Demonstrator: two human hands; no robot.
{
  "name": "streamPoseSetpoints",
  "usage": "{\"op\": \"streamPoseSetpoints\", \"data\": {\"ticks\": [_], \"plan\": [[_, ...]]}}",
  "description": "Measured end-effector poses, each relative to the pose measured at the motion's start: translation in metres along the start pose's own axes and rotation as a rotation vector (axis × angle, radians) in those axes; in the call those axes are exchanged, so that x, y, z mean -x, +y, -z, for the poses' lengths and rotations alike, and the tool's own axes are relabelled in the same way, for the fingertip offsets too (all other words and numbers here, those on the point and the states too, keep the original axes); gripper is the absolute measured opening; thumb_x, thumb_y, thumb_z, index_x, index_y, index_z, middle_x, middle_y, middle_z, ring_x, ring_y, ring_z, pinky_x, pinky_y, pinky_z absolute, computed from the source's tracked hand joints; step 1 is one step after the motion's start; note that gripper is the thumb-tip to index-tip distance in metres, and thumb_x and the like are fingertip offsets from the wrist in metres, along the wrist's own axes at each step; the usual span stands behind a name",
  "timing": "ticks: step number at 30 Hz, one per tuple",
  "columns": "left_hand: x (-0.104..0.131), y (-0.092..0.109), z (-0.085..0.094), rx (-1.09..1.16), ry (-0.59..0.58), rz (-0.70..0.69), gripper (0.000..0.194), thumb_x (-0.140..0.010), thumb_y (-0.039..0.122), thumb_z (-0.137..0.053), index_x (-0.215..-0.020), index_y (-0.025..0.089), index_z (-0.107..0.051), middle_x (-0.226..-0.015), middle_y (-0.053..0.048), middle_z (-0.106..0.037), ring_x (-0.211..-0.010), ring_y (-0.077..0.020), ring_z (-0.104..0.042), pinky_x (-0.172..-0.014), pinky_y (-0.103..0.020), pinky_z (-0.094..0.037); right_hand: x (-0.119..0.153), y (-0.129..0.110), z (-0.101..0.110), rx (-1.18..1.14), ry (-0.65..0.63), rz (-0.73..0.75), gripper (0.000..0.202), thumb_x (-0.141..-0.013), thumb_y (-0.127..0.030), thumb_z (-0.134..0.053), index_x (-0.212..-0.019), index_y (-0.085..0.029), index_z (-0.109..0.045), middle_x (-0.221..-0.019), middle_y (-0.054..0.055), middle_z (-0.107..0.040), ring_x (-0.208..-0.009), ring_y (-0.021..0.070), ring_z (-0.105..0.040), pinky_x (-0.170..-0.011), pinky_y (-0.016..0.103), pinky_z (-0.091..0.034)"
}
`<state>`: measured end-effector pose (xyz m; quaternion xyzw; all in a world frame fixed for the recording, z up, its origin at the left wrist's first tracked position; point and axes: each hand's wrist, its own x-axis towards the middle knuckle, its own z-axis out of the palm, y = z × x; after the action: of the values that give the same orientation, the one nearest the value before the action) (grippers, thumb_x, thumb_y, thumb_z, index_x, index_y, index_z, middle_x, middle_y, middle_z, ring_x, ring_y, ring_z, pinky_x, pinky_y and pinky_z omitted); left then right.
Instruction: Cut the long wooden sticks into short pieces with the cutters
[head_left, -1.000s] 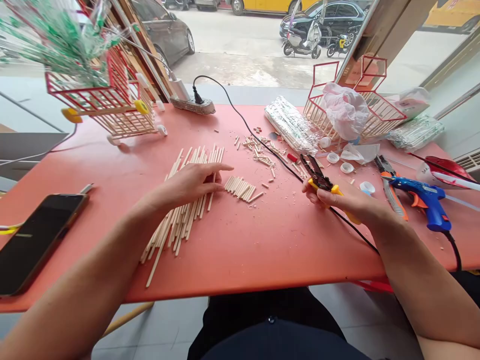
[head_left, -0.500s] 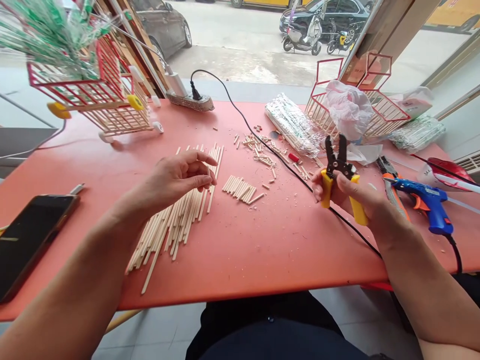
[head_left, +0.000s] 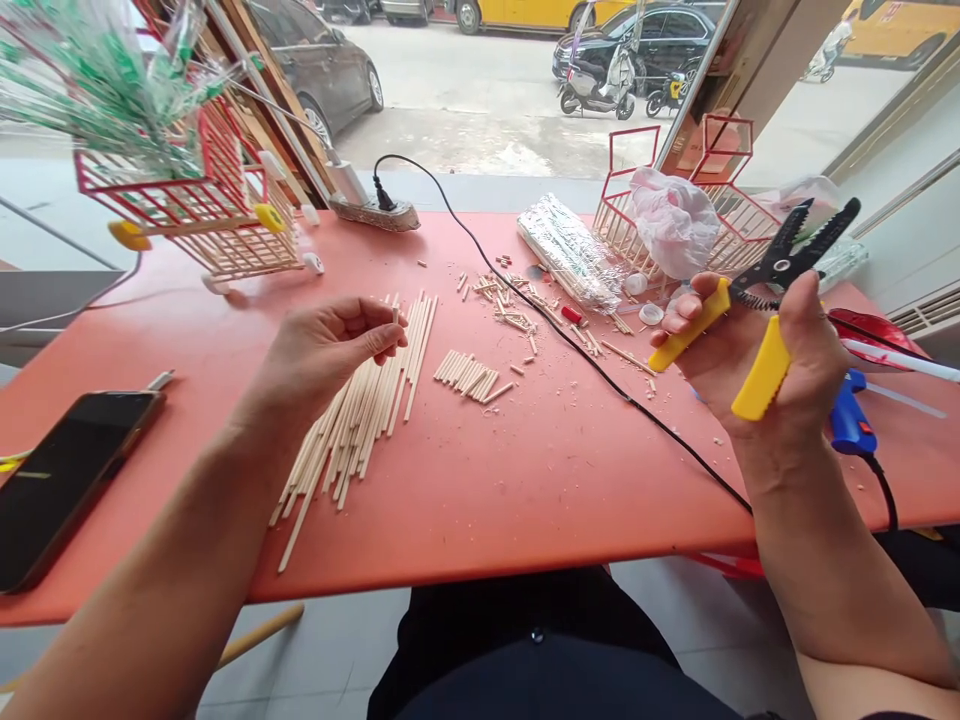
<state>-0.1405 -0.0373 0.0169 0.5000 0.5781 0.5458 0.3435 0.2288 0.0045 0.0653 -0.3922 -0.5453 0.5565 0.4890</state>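
My right hand is raised above the right side of the table, holding a wire stripper with yellow handles and black jaws. The handles are spread and the jaws stand apart, pointing up and away. My left hand hovers over the far part of a heap of long thin wooden sticks, with thumb and fingertips pinched together. Whatever is between those fingertips is too small or hidden to name. Right of the heap lies a row of short cut sticks. Scattered offcuts lie farther back.
A black cable crosses the table from a power strip. A phone lies at left. Stick-built carts and a foil-like packet stand at the back. A blue glue gun is partly behind my right hand.
My right hand has moved up and right with the wire stripper, turning palm-up, and the handles have spread wider. My left hand has shifted slightly left, its fingertips closing together.
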Motion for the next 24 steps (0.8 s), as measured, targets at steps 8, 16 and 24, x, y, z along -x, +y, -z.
{"op": "streamPoseSetpoints", "data": {"ticks": [8, 16, 24], "plan": [[0.0001, -0.0016, 0.0001, -0.007, -0.002, 0.001, 0.014, -0.067, 0.022, -0.083, -0.078, 0.017, -0.076, -0.07, -0.003, -0.073, -0.061, -0.0124, -0.057, -0.058, -0.028, -0.045, 0.002, 0.001, 0.0049, -0.332, 0.067, 0.083, 0.036, -0.094, -0.061, -0.068, -0.095, -0.025, -0.076, -0.098, 0.007, -0.057, -0.094, 0.0241, -0.058, -0.1, 0.045, -0.056], [0.0007, -0.001, -0.0012, -0.013, 0.014, 0.006, 0.011, -0.067, 0.02, -0.083, -0.077, 0.017, -0.077, -0.07, -0.003, -0.074, -0.061, -0.012, -0.057, -0.056, -0.026, -0.045, 0.0027, 0.0012, 0.0034, -0.313, 0.081, 0.099, 0.04, -0.092, -0.064, -0.069, -0.094, -0.025, -0.076, -0.097, 0.007, -0.054, -0.093, 0.0249, -0.057, -0.095, 0.048, -0.058], [0.0028, -0.0001, -0.0013, -0.102, -0.018, -0.012, 0.01, -0.071, 0.022, -0.081, -0.078, 0.018, -0.076, -0.071, -0.003, -0.074, -0.063, -0.0125, -0.059, -0.058, -0.026, -0.047, 0.0072, -0.0005, 0.0004, -0.2, 0.098, 0.057, 0.041, -0.096, -0.068, -0.06, -0.096, -0.029, -0.075, -0.106, 0.01, -0.058, -0.102, 0.0305, -0.061, -0.092, 0.05, -0.058]]}}
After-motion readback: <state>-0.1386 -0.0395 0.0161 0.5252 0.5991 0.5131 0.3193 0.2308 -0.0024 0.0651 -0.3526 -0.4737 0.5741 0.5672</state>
